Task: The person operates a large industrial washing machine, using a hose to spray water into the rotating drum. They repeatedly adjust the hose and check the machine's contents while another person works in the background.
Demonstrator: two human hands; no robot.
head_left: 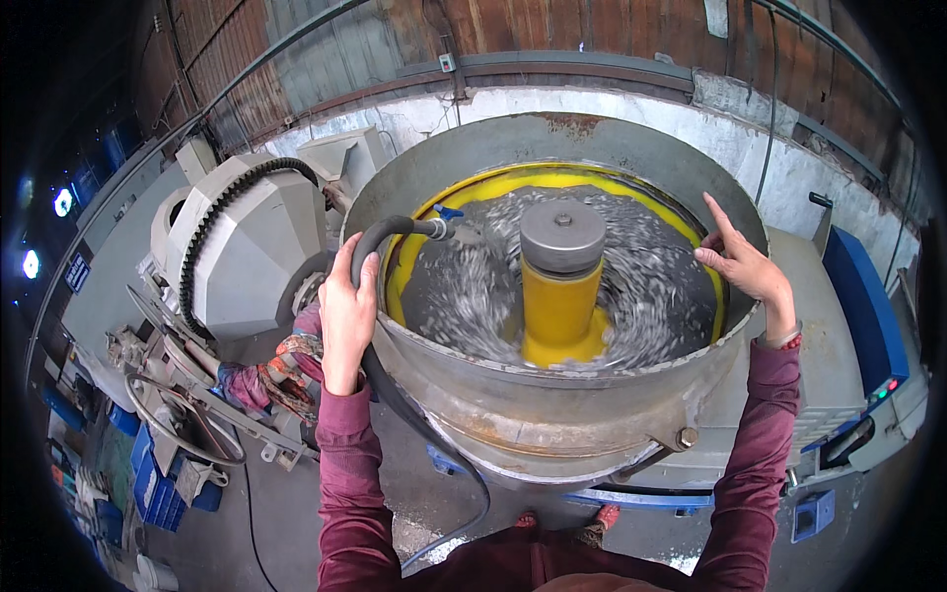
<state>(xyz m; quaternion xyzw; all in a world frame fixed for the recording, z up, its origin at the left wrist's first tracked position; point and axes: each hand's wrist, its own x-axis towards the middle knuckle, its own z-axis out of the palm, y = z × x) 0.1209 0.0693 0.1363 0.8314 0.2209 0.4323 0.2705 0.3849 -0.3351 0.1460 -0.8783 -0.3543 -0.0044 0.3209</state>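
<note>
A large round metal tub (592,390) stands in front of me, its inside lined in yellow. Grey loose pieces (464,286) fill the ring-shaped trough, blurred as if swirling. From the middle rises a yellow post (560,311) with a grey round cap (562,235). At the left rim my left hand (345,311) grips a black rubber hose (373,240), which bends over the rim. The hose ends in a metal nozzle with a blue valve lever (448,212) above the grey pieces. My right hand (742,259) is at the right rim, index finger stretched out, thumb apart, holding nothing.
A faceted grey drum machine (252,252) with a toothed ring stands to the left. Near it are a handwheel (182,419), patterned cloth (286,375) and blue crates (163,488). A blue-and-grey machine (863,306) is at right. The hose trails down to the floor.
</note>
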